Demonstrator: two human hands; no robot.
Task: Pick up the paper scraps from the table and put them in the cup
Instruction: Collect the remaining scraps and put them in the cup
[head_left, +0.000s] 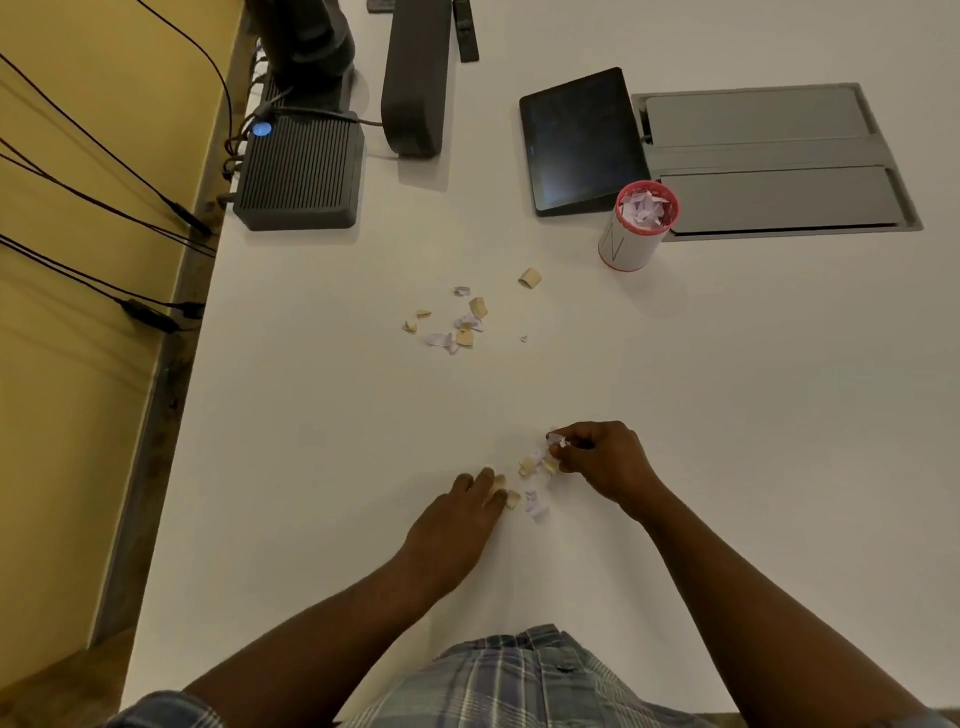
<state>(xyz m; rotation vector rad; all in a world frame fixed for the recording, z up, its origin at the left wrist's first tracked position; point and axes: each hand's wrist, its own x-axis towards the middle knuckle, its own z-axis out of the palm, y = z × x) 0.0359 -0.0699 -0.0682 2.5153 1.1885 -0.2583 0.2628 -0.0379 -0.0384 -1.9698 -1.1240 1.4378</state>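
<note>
A white paper cup (631, 244) with a red rim stands on the white table (753, 415), far right of centre, filled with paper scraps. A cluster of tan and lilac scraps (457, 325) lies mid-table, with one curled tan scrap (530, 278) nearer the cup. A second small pile of scraps (532, 488) lies close to me between my hands. My right hand (602, 462) pinches lilac and tan scraps at the pile's right side. My left hand (457, 519) rests flat on the table, its fingertips on tan scraps at the pile's left.
A dark tablet (582, 140) stands just behind the cup, beside a grey recessed cable hatch (779, 161). A ribbed dark box (301, 171), a speaker bar (415, 78) and a monitor stand sit far left. Cables run along the yellow wall at the table's left edge.
</note>
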